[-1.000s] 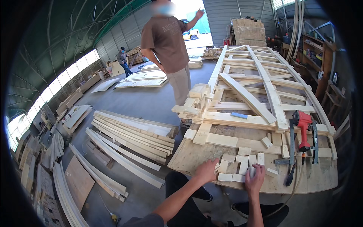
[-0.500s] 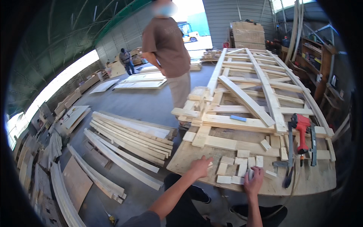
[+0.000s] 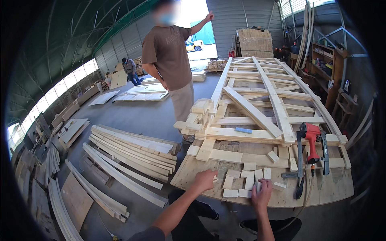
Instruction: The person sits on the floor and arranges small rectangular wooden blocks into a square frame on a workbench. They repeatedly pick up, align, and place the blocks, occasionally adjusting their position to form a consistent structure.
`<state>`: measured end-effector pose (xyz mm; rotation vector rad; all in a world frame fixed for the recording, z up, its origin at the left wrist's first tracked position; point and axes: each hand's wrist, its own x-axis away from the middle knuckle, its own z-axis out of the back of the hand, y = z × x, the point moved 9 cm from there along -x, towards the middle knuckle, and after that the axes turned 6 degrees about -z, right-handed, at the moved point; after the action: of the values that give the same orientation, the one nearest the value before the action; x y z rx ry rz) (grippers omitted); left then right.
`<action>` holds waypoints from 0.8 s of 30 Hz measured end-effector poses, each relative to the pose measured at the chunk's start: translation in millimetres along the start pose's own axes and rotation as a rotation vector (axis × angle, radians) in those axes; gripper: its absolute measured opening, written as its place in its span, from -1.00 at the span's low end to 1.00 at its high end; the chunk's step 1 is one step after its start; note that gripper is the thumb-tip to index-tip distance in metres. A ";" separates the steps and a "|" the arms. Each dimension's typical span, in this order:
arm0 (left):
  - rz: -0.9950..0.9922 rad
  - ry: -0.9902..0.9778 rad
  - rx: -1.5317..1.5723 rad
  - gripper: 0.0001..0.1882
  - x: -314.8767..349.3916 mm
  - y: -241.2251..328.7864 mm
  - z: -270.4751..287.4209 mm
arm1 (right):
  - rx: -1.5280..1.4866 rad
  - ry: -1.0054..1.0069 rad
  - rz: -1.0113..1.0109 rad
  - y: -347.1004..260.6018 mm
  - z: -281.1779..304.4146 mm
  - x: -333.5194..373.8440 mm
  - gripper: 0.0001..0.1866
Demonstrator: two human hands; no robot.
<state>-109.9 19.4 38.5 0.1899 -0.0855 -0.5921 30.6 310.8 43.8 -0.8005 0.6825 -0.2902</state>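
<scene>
My left hand (image 3: 205,180) hovers at the near left of the plywood tabletop (image 3: 186,173), fingers curled, with the end of a small pale wood block (image 3: 215,178) showing at the fingertips. Over a cluster of short wood offcuts, my right hand (image 3: 262,194) has its fingers bent around a small whitish block (image 3: 258,186), partly hidden by them. Between the hands lie several loose blocks, among them an upright one (image 3: 249,180) and flat ones along the near edge (image 3: 230,193).
A red nail gun (image 3: 311,140) with a hose stands at right. Behind the blocks lies a large slatted timber frame (image 3: 286,124) carrying a blue-grey strip (image 3: 243,130). Stacked blocks (image 3: 201,107) sit at its left corner. Long boards (image 3: 130,148) cover floor at left. A person (image 3: 169,60) stands beyond.
The person in the brown shirt has raised an arm and points toward the back. My view has shifted slightly; both my hands stay nearly in place over the tabletop.
</scene>
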 end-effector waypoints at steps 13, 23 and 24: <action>0.026 -0.069 0.075 -0.20 -18.6 -1.7 3.6 | 0.022 -0.022 0.026 -6.3 -7.1 4.8 -0.65; 0.001 0.086 0.065 -0.44 -20.3 -17.3 -1.6 | 0.020 -0.001 -0.022 -8.5 1.8 -3.2 -0.62; 0.008 0.032 0.116 -0.47 -21.7 -15.2 -5.2 | 0.056 0.012 0.001 6.9 -2.8 -3.6 -0.60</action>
<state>-135.5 20.1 29.8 0.3114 -0.0897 -0.5768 25.9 315.6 38.8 -0.7450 0.6831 -0.3119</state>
